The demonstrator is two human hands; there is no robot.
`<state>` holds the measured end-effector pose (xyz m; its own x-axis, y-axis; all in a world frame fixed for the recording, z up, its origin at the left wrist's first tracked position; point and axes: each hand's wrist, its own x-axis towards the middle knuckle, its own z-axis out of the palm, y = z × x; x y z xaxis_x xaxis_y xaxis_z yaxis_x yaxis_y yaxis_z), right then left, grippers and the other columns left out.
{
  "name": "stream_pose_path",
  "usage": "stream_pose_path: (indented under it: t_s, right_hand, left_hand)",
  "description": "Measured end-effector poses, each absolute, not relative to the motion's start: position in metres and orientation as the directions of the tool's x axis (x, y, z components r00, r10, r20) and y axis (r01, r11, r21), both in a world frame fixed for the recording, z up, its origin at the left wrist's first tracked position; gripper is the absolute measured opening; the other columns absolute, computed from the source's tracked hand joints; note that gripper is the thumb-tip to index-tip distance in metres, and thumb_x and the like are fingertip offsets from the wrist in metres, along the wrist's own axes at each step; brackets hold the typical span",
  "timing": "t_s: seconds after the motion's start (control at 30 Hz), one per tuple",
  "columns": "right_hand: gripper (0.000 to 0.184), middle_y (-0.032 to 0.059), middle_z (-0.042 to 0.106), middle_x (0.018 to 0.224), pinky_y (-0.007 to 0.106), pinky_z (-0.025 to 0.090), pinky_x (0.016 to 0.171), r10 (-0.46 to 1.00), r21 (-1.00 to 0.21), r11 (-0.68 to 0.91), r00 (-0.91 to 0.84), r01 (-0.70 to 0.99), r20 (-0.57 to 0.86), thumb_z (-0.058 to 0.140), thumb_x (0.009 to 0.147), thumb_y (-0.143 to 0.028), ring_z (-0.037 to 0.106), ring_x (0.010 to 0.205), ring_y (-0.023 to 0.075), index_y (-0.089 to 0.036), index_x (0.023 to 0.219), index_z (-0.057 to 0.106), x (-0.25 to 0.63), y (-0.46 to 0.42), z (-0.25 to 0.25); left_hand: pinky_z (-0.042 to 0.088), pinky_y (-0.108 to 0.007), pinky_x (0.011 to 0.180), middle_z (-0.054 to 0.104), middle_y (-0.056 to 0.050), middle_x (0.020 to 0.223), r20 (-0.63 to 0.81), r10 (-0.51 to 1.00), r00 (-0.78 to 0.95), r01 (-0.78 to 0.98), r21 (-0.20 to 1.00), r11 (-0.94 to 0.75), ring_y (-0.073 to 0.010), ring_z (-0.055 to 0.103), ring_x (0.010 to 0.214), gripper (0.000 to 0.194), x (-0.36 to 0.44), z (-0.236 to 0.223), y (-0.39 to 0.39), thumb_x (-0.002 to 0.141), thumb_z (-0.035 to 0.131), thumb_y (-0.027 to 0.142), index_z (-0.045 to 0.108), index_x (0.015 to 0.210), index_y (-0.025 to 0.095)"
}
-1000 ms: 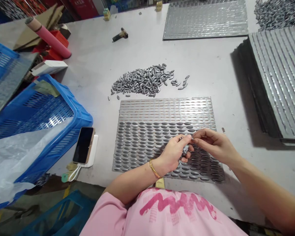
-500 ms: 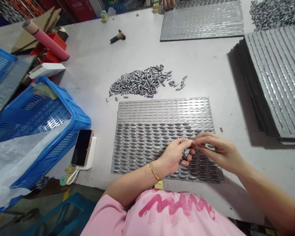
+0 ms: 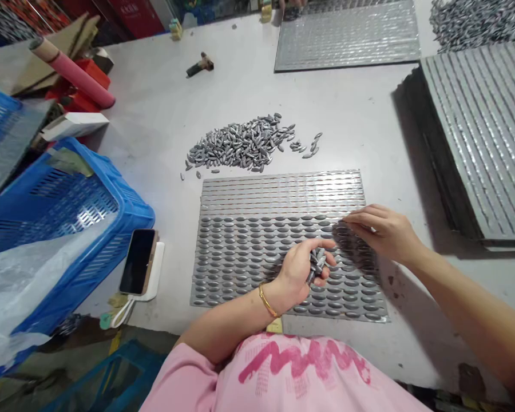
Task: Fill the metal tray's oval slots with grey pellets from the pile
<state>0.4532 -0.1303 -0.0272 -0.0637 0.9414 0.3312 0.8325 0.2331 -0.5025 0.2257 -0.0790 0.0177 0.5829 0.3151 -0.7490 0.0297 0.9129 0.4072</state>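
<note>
A grey metal tray (image 3: 240,252) with rows of oval slots lies in front of me; its far rows are filled, the near ones show open slots. My left hand (image 3: 298,269) is cupped over the tray's middle, closed round a handful of small grey oval pieces (image 3: 316,260). My right hand (image 3: 380,229) reaches to the tray's right side at the edge of the filled rows, fingertips pinched together and touching the tray; what they pinch is too small to see. A loose pile of grey oval pieces (image 3: 244,143) lies beyond the tray.
A blue plastic crate (image 3: 60,212) with a plastic bag stands at the left. Between it and the tray a phone (image 3: 138,262) lies on a white power bank. A stack of filled trays (image 3: 484,131) is at the right, another tray (image 3: 347,34) at the back.
My right hand has left the left hand and moved up and to the right, down onto the tray. The left hand has stayed put with its handful.
</note>
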Motion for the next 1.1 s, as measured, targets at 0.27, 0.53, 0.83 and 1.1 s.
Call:
stream_pose_path:
  t_s: [0.27, 0.53, 0.83, 1.1]
  right_hand:
    - [0.018, 0.0046, 0.075, 0.092, 0.031, 0.049, 0.072, 0.916, -0.237, 0.373, -0.314, 0.897, 0.250, 0.053, 0.096, -0.016, 0.065, 0.086, 0.0188, -0.021, 0.097, 0.070, 0.456, -0.123, -0.033]
    - [0.020, 0.0071, 0.074, 0.092, 0.033, 0.046, 0.067, 0.853, -0.047, 0.499, -0.481, 0.865, 0.201, 0.052, 0.093, -0.013, 0.063, 0.086, 0.0213, -0.016, 0.095, 0.072, 0.459, -0.115, -0.021]
    - [0.025, 0.0090, 0.073, 0.101, 0.037, 0.052, 0.075, 0.924, -0.406, 0.378, -0.317, 0.832, 0.212, 0.053, 0.096, -0.024, 0.064, 0.091, 0.0234, -0.021, 0.112, 0.072, 0.446, -0.115, -0.004]
    - [0.015, 0.0062, 0.070, 0.091, 0.034, 0.053, 0.076, 0.965, -0.879, 0.167, -0.257, 0.447, 0.053, 0.062, 0.094, -0.034, 0.065, 0.086, 0.0192, -0.025, 0.095, 0.074, 0.413, -0.114, 0.017]
  left_hand:
    - [0.025, -0.017, 0.039, 0.060, -0.002, 0.073, -0.713, 0.340, 0.613, 0.047, 0.463, 0.885, -0.0072, 0.048, 0.047, 0.020, 0.222, 0.013, -0.082, 0.083, 0.055, 0.031, 0.061, 0.095, 0.017]
    - [0.024, -0.018, 0.038, 0.059, -0.002, 0.074, -0.737, 0.218, 0.639, 0.011, 0.292, 0.956, -0.0072, 0.048, 0.046, 0.036, 0.222, 0.011, -0.079, 0.089, 0.052, 0.044, 0.066, 0.102, 0.014]
    - [0.026, -0.018, 0.037, 0.062, -0.005, 0.073, -0.699, 0.198, 0.687, 0.009, 0.281, 0.960, -0.0094, 0.050, 0.046, 0.056, 0.221, 0.010, -0.076, 0.095, 0.038, 0.061, 0.065, 0.109, 0.014]
    - [0.027, -0.018, 0.036, 0.062, -0.004, 0.072, -0.710, 0.218, 0.669, 0.035, 0.323, 0.946, -0.0100, 0.052, 0.047, 0.043, 0.223, 0.007, -0.078, 0.093, 0.046, 0.060, 0.057, 0.092, 0.018]
